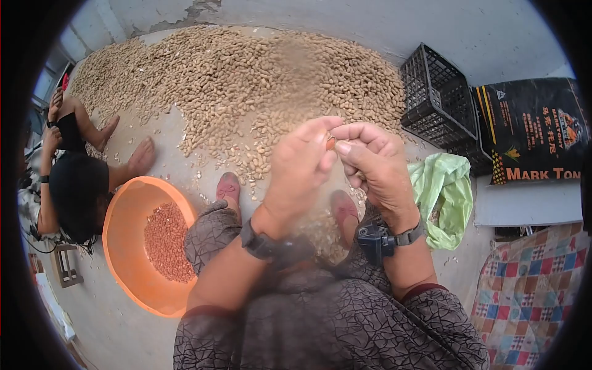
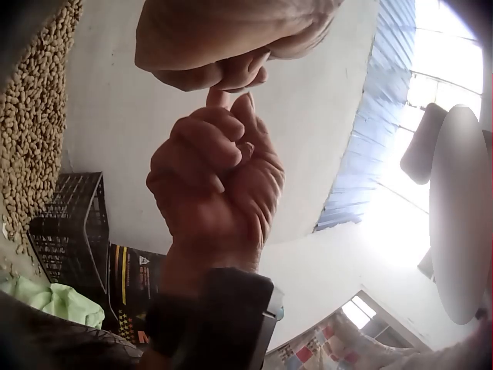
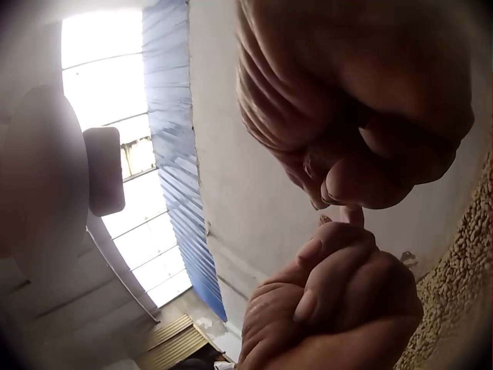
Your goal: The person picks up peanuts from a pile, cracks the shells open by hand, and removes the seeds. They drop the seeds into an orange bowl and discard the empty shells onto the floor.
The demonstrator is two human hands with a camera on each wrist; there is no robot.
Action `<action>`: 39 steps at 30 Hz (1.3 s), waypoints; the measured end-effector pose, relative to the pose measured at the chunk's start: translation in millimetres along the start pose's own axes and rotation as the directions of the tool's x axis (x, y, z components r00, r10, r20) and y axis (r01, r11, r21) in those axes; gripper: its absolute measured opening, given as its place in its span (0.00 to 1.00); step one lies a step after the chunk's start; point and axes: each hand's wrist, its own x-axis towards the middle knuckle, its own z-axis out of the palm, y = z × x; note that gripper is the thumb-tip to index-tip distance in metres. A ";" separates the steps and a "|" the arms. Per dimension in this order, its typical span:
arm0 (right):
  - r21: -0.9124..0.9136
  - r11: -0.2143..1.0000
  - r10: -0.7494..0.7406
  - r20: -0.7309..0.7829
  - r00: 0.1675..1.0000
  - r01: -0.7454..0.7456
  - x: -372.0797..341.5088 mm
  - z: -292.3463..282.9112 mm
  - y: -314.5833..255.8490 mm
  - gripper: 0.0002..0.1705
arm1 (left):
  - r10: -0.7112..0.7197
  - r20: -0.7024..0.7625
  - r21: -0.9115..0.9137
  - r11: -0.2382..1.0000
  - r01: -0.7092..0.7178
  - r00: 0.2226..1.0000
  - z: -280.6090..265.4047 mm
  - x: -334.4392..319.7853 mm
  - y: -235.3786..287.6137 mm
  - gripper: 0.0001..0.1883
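Sprawling across the top of the frame, there's the big heap of peanuts [image 1: 246, 80], with the orange basin [image 1: 126, 265] of reddish kernels [image 1: 166, 240] down at lower left! Upper centre now, the left hand [image 1: 297, 169] and the right hand [image 1: 380, 163] meet, fingers curled, both pinching one small peanut [image 1: 331, 143] right between their fingertips!

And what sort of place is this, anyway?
Possibly a storeroom or shed used for shelling, though I can't be certain. A large heap of unshelled peanuts lies on the floor, an orange basin holds reddish kernels, and a black crate stands near the heap.
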 end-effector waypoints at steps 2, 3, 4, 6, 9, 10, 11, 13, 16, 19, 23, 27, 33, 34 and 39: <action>0.060 0.998 0.022 0.035 0.999 -0.024 -0.9 3.5 -2.1 0.10 | -0.016 0.029 -0.056 0.998 0.017 0.999 1.1 0.1 -1.8 0.16; 0.059 0.998 0.023 0.035 0.999 -0.025 -1.2 3.4 -1.7 0.10 | -0.024 0.041 -0.087 0.996 0.027 0.999 1.6 -0.1 -2.2 0.16; 0.068 0.998 0.016 0.049 0.999 -0.020 -1.4 2.9 -1.4 0.10 | -0.032 0.053 -0.117 0.992 0.038 0.998 2.1 -0.2 -2.6 0.16; 0.077 0.997 0.011 0.063 0.998 -0.016 -1.4 1.8 -0.8 0.10 | -0.043 0.113 -0.166 0.984 0.062 0.993 3.6 -0.4 -1.3 0.16; 0.013 0.997 -0.074 0.075 0.994 0.074 -3.2 1.7 -2.2 0.09 | -0.156 0.074 -0.177 0.970 0.167 0.985 -1.4 1.1 -3.7 0.16; -0.051 0.993 -0.104 0.047 0.993 0.107 -5.6 3.6 -6.3 0.07 | -0.156 0.072 -0.179 0.970 0.167 0.985 -2.5 1.4 -4.7 0.16; -0.117 0.984 -0.136 0.022 0.990 0.138 -6.9 5.0 -8.4 0.06 | -0.154 0.043 -0.130 0.979 0.158 0.987 -3.4 1.7 -5.6 0.16; -0.114 0.964 -0.236 0.033 0.971 0.238 -4.1 7.9 2.8 0.05 | -0.150 0.012 -0.081 0.985 0.150 0.989 -5.2 2.5 -6.5 0.16; -0.224 0.901 -0.369 0.053 0.928 0.372 -4.4 8.9 5.4 0.04 | -0.162 0.030 -0.076 0.984 0.164 0.986 -8.3 4.4 -7.0 0.15; -0.388 0.796 -0.472 0.083 0.877 0.465 -0.2 4.9 12.8 0.04 | -0.133 0.112 0.024 0.991 0.131 0.985 -12.6 6.3 -4.0 0.15; -0.330 0.880 -0.366 -0.015 0.931 0.341 -4.9 4.5 3.7 0.04 | -0.180 0.034 0.028 0.983 0.179 0.983 -14.6 7.0 1.1 0.13; -0.345 0.932 -0.087 0.080 0.993 0.110 -1.8 -11.9 -8.2 0.15 | -0.109 -0.005 -0.041 0.993 0.109 0.994 -19.3 8.7 5.6 0.11; -0.090 0.991 0.105 0.031 0.994 -0.101 6.6 -15.1 -4.5 0.21 | -0.115 0.130 0.137 0.986 0.097 0.985 -15.8 5.9 15.9 0.13; -0.090 0.991 0.104 0.028 0.994 -0.101 8.0 -15.2 -1.5 0.21 | -0.117 0.133 0.138 0.986 0.099 0.984 -11.1 4.2 17.8 0.13; 0.044 0.976 0.213 0.029 0.977 -0.214 11.0 -8.7 5.5 0.22 | -0.115 0.193 0.307 0.950 0.051 0.974 2.0 -1.1 9.9 0.10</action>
